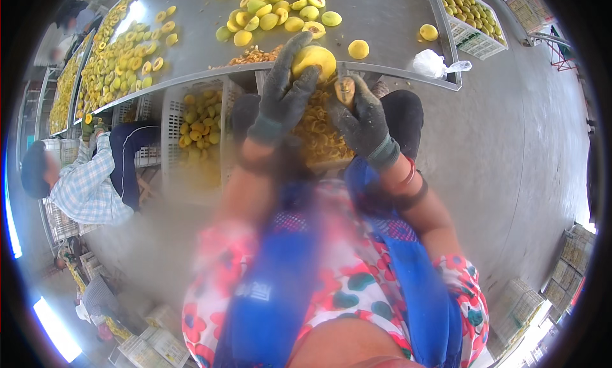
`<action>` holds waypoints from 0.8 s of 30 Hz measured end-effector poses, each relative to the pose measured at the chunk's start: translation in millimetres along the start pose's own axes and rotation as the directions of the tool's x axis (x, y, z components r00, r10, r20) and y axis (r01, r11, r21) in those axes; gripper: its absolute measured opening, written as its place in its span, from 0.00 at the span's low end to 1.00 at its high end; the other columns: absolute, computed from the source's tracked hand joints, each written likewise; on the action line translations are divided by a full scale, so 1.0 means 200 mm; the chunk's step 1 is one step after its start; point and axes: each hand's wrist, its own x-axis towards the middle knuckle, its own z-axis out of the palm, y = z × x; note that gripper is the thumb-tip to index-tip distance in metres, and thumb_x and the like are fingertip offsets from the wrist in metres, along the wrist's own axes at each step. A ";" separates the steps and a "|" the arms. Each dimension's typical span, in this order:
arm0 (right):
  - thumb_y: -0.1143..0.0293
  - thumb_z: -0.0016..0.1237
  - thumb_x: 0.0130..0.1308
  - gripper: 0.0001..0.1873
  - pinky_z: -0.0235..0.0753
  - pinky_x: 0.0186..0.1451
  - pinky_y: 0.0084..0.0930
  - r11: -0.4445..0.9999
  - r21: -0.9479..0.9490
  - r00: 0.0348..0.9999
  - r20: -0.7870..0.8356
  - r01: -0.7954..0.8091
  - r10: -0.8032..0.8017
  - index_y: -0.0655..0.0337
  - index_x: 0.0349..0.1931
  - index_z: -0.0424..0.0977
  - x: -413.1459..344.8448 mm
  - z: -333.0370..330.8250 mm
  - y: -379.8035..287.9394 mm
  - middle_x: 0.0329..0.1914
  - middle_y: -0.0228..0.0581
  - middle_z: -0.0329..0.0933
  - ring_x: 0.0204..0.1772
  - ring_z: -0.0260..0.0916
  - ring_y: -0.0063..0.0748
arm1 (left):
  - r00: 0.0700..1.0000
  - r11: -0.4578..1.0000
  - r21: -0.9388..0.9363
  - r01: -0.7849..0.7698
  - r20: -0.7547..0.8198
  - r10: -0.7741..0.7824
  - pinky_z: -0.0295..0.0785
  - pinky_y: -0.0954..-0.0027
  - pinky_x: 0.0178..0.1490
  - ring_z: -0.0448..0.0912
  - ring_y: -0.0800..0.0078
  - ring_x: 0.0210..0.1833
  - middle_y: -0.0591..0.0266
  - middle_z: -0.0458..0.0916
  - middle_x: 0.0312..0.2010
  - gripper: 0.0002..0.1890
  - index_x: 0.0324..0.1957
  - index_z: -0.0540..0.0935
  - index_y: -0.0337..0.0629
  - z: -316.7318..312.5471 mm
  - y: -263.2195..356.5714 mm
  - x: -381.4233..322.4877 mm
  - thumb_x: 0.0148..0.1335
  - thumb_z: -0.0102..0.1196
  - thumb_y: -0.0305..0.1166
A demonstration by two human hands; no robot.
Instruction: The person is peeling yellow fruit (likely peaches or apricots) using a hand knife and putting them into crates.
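Observation:
My left hand point(287, 93), in a dark knit glove, grips a whole yellow stone fruit point(314, 63), likely a peach, above the table's front edge. In my gloved right hand point(363, 112) is a small knife point(345, 92) with a wooden handle. Its short blade points up beside the fruit and is hard to make out. Between my knees, below both hands, lies a heap of yellow peelings or fruit scraps point(320, 124), partly hidden by my arms. Several halved and whole fruits point(282, 9) are piled beyond my left hand. Two single whole fruits, one nearer point(358, 49) and one farther right point(428, 32), rest on the metal tabletop.
Loose pits point(256, 56) lie along the metal table's rim point(191, 76). A white crate point(172, 124) of fruit stands at my left, another crate point(478, 40) at far right. A tied plastic bag point(430, 63) sits at the table corner. A co-worker point(91, 177) sits left, holding fruit.

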 end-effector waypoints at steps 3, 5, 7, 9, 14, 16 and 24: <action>0.76 0.45 0.62 0.12 0.67 0.28 0.13 0.867 0.373 0.942 0.176 -0.332 0.285 0.63 0.46 0.66 -0.03 0.05 -0.06 0.31 0.26 0.69 0.27 0.64 0.13 | 0.993 0.988 -0.124 0.091 -0.069 -0.100 0.66 0.72 0.55 0.68 0.73 0.52 0.56 0.69 0.49 0.22 0.58 0.62 0.39 0.01 0.02 -0.02 0.63 0.50 0.30; 0.75 0.44 0.63 0.11 0.65 0.26 0.12 0.858 0.397 0.944 0.182 -0.327 0.276 0.63 0.46 0.66 -0.04 0.06 -0.02 0.31 0.25 0.68 0.26 0.63 0.12 | 0.990 0.992 -0.052 0.117 -0.072 -0.120 0.67 0.72 0.55 0.68 0.72 0.52 0.55 0.70 0.49 0.21 0.57 0.62 0.39 0.04 0.08 -0.03 0.63 0.49 0.30; 0.74 0.43 0.64 0.11 0.63 0.25 0.11 0.848 0.422 0.946 0.189 -0.321 0.264 0.63 0.46 0.66 -0.04 0.06 -0.01 0.31 0.25 0.68 0.25 0.62 0.11 | 0.987 0.990 0.021 0.141 -0.078 -0.138 0.67 0.71 0.55 0.68 0.72 0.52 0.55 0.70 0.50 0.20 0.57 0.62 0.39 0.07 0.10 -0.04 0.64 0.47 0.31; 0.77 0.45 0.57 0.12 0.71 0.39 0.30 0.837 0.445 0.948 0.120 -0.318 0.296 0.65 0.43 0.69 -0.03 0.06 -0.03 0.33 0.43 0.74 0.35 0.72 0.34 | 0.980 0.944 -0.306 0.126 -0.107 -0.166 0.67 0.71 0.55 0.69 0.71 0.52 0.54 0.70 0.51 0.19 0.56 0.61 0.39 0.10 0.07 -0.06 0.66 0.44 0.33; 0.77 0.44 0.58 0.11 0.71 0.39 0.27 0.840 0.411 0.935 0.150 -0.356 0.323 0.66 0.42 0.69 -0.03 0.07 0.00 0.33 0.43 0.74 0.35 0.71 0.28 | 0.988 0.920 -0.390 0.026 -0.133 -0.084 0.67 0.69 0.55 0.69 0.68 0.52 0.51 0.69 0.52 0.19 0.56 0.59 0.38 0.15 0.00 -0.06 0.68 0.40 0.37; 0.77 0.44 0.58 0.11 0.71 0.39 0.25 0.833 0.379 0.915 0.165 -0.403 0.368 0.67 0.42 0.69 -0.01 0.07 -0.02 0.33 0.41 0.74 0.36 0.70 0.25 | 0.988 0.934 -0.356 -0.005 -0.146 -0.050 0.67 0.68 0.55 0.69 0.67 0.52 0.51 0.69 0.52 0.20 0.56 0.58 0.38 0.16 0.00 -0.06 0.68 0.39 0.37; 0.79 0.44 0.60 0.12 0.71 0.42 0.19 0.752 0.577 0.947 0.164 -0.320 0.277 0.65 0.45 0.69 0.01 0.10 -0.06 0.36 0.32 0.73 0.39 0.68 0.19 | 0.968 0.952 -0.248 -0.180 -0.217 0.127 0.67 0.67 0.55 0.70 0.65 0.51 0.51 0.69 0.51 0.20 0.56 0.64 0.34 0.15 -0.07 -0.05 0.67 0.38 0.37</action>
